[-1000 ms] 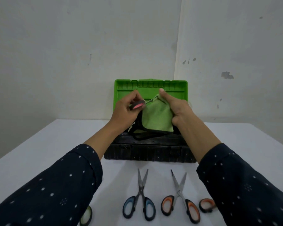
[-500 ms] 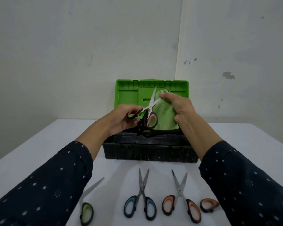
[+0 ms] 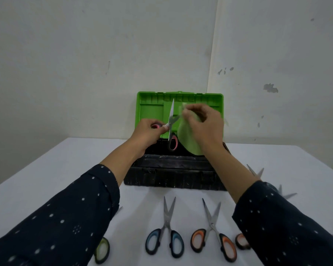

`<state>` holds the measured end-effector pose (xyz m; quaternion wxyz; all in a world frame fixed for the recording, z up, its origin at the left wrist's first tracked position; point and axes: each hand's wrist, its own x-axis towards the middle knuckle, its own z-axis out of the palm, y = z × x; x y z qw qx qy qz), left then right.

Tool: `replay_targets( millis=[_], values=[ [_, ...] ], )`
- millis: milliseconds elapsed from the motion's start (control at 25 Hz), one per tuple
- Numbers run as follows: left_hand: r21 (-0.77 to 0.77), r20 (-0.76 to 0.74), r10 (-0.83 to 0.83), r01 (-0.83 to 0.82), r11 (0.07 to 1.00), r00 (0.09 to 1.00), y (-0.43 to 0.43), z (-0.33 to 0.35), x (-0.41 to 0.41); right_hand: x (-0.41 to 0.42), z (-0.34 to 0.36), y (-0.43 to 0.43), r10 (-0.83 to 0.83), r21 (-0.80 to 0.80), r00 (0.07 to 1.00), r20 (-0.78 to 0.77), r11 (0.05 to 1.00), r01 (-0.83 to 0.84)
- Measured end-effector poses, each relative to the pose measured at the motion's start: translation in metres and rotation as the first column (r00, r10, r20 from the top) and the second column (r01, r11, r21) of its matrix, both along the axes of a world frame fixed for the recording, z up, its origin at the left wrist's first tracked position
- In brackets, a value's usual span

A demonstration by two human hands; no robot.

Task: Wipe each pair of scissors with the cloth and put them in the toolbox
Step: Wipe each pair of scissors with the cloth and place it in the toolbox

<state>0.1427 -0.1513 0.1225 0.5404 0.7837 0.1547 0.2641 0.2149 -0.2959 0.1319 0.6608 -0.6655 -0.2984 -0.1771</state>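
White table [image 3: 46, 179] against scuffed grey walls [image 3: 85, 54]

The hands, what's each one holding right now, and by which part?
The left hand grips the pink-handled scissors by one handle loop, blades open. The right hand pinches the green cloth near its top, and the rest hangs down.

View: a single head-worn wide-angle camera is looking forward and down.
Facing: it is pointing toward a wall corner [image 3: 212, 73] behind the table [image 3: 46, 169].
Nearness: both sleeves are filling the lower edge; the open toolbox [image 3: 173, 175] is sitting mid-frame, close ahead.
Distortion: the wide lens is bending the table edges outward.
Shared area: only one view is being supplied.
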Motion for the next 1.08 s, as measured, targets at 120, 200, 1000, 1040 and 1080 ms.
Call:
replay_targets(
  millis=[120,200,1000,1040,1080],
  values=[
    [-0.234,0.083,-0.077,0.094,0.968,0.994,-0.013,0.006,0.005,-0.004,-0.015,0.013,-0.002,-0.194,0.927,0.374,0.978,0.081],
    [-0.364,0.140,-0.072,0.119,0.924,0.988,-0.014,0.006,0.005,0.000,-0.019,0.016,0.013,-0.253,0.844,0.537,0.956,0.146],
    [-0.277,0.243,-0.073,0.142,0.950,0.967,-0.017,0.011,0.008,-0.003,0.004,-0.005,0.049,-0.229,0.861,0.507,0.970,0.080],
    [-0.286,0.237,-0.072,0.140,0.948,0.969,-0.016,0.008,0.006,-0.001,0.001,-0.003,0.041,-0.244,0.840,0.541,0.963,0.110],
    [-0.296,0.229,-0.066,0.134,0.946,0.971,-0.015,0.006,0.005,0.001,-0.001,-0.001,0.014,-0.239,0.834,0.552,0.961,0.142]
  ],
)
